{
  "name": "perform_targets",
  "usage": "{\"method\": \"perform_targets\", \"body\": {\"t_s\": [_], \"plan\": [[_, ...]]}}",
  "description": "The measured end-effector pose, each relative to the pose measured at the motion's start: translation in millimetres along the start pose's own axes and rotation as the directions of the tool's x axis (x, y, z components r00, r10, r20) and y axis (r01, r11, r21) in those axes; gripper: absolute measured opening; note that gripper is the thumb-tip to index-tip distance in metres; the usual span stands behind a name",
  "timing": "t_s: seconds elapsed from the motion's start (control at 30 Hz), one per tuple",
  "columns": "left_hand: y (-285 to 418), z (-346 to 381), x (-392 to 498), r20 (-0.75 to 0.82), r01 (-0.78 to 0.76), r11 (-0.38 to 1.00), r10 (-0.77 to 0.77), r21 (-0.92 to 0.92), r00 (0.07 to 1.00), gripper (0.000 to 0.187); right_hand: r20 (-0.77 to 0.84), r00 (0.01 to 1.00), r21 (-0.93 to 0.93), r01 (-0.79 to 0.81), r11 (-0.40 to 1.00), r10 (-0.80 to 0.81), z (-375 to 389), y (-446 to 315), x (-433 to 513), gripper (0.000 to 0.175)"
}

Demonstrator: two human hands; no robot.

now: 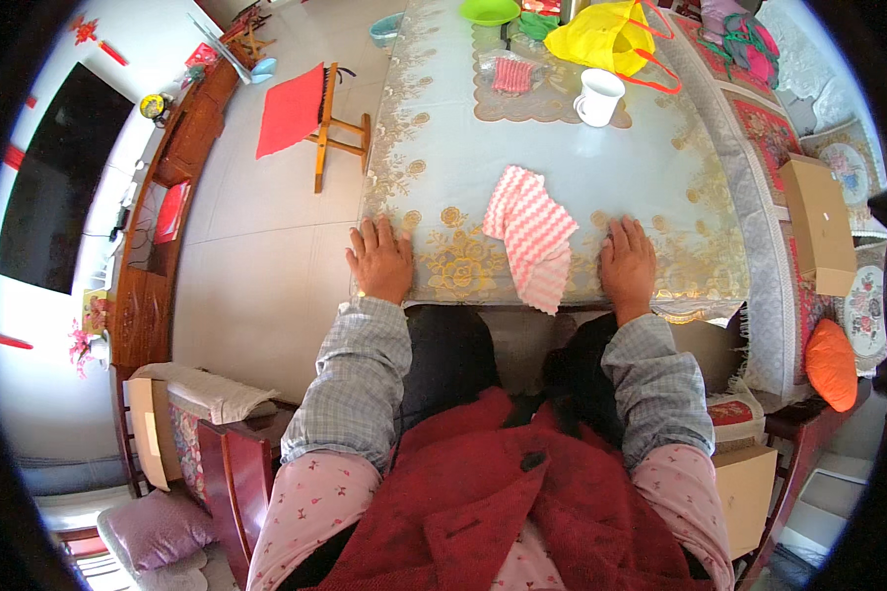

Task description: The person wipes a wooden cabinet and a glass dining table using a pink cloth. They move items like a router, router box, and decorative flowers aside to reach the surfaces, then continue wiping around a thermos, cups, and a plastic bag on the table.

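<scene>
My left hand [380, 260] lies palm down on the table's near left corner, fingers apart and holding nothing. Flat on the near right part of the table rests my right hand [627, 261], also without anything in it. Between the two, a pink-and-white striped cloth [534, 233] is loosely folded, one end hanging slightly over the front edge. A patterned, translucent tablecloth [451, 192] with gold flowers covers the table. Farther back stands a white mug [599, 97], and left of it a clear plastic packet with red contents [512, 74] lies on a scalloped mat [554, 111].
At the far end are a yellow bag [599, 35] with orange handles and a green bowl [490, 10]. A folding stool [327, 133] with a red cover [290, 111] stands left of the table. Along the right runs a sofa with a cardboard box [817, 214] and an orange cushion [831, 365].
</scene>
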State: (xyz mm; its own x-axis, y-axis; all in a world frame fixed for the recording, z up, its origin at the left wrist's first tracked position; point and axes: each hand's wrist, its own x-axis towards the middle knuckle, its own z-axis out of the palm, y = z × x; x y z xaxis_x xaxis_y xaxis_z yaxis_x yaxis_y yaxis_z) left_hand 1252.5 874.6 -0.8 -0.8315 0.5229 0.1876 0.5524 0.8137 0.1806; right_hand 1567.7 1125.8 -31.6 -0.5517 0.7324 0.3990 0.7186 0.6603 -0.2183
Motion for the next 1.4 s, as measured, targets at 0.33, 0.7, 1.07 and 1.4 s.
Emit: {"method": "perform_targets", "body": {"t_s": [0.33, 0.7, 1.07, 1.4], "plan": [[-5, 5, -7, -0.061, -0.018, 0.999, 0.015, -0.049, 0.998, 0.052, -0.183, 0.954, 0.112, 0.259, 0.959, -0.237, -7, -85, 24, 0.043], [-5, 4, -6, -0.026, 0.006, 0.999, -0.007, -0.042, 1.0, 0.053, 0.119, 0.852, 0.091, 0.502, 0.86, -0.51, 11, -149, -2, 0.04], [-1, 0, -8, 0.013, 0.02, 1.0, -0.02, -0.018, 1.0, 0.055, -0.12, 0.96, -0.514, 0.157, 0.843, -0.253, 15, 11, 30, 0.036], [-15, 17, -2, -0.057, -0.028, 0.999, 0.03, 0.04, 0.998, 0.049, -0.016, 0.887, 0.35, 0.438, 0.828, -0.462, 18, -174, 6, 0.045]]}}
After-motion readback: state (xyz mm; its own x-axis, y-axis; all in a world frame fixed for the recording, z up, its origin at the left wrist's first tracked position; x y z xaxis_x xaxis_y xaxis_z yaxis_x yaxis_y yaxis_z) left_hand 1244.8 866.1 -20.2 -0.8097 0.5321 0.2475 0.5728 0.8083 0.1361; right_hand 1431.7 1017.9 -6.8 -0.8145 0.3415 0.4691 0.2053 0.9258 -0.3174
